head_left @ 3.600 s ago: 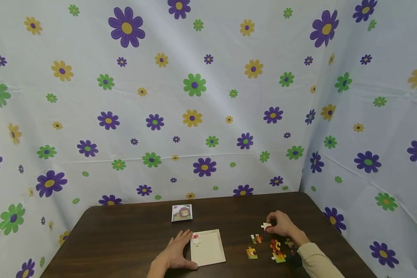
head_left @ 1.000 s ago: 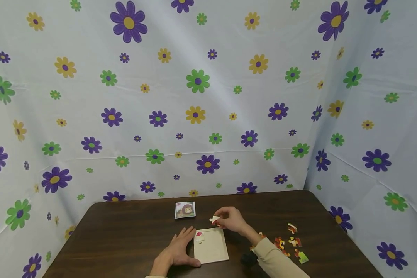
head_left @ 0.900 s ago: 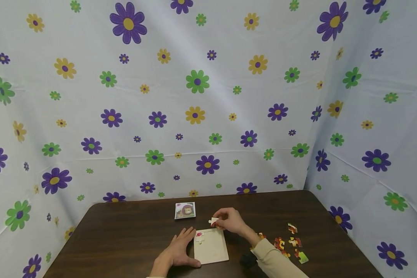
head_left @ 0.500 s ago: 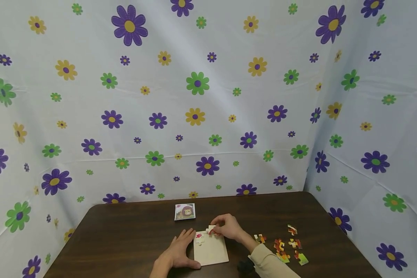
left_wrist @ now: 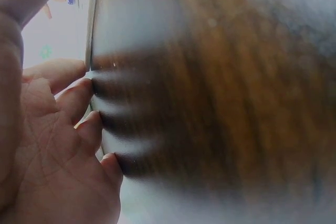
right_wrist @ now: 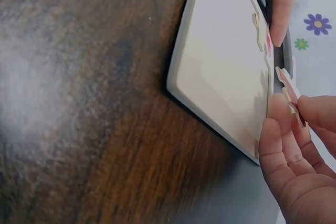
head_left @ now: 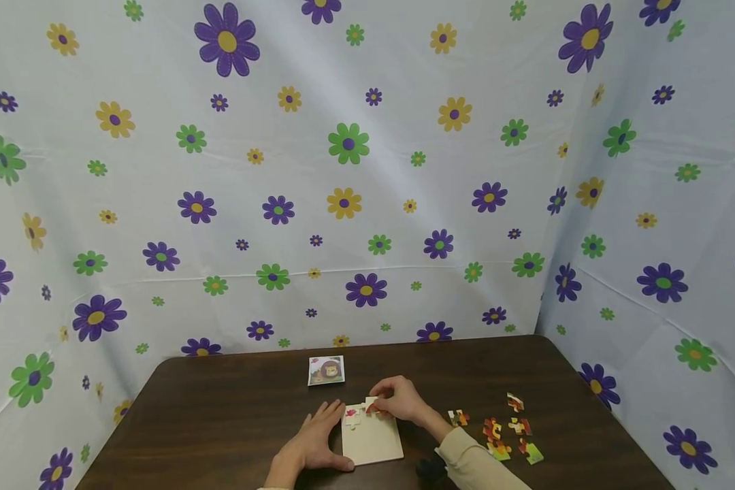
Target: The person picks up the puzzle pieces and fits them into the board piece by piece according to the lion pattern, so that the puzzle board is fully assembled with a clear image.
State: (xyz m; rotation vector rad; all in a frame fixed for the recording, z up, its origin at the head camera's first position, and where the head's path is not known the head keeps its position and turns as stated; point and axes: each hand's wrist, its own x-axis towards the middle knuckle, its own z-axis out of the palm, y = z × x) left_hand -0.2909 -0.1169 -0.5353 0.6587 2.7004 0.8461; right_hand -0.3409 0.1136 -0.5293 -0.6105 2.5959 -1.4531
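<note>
A pale square puzzle tray (head_left: 372,444) lies on the dark table, with one pink-and-white puzzle piece (head_left: 352,415) in its far left corner. My left hand (head_left: 314,441) rests along the tray's left side, fingers spread and thumb at the near left corner. In the left wrist view, its fingertips (left_wrist: 110,163) meet the tabletop. My right hand (head_left: 402,401) pinches a white-and-red puzzle piece (head_left: 371,405) over the tray's far edge, right of the first piece. The right wrist view shows this held piece (right_wrist: 290,95) tilted and raised above the tray, between thumb and fingers.
Several loose puzzle pieces, among them a green-cornered one (head_left: 531,451) and a red-and-yellow one (head_left: 492,429), lie to the right. A lion picture card (head_left: 327,371) lies behind the tray. A dark object (head_left: 431,469) sits under the right forearm. Flowered cloth (head_left: 367,204) hangs behind the table.
My right hand has carried its puzzle piece from the loose pieces leftward to the tray, then lowered it nearer the far edge. The left hand keeps its place beside the tray.
</note>
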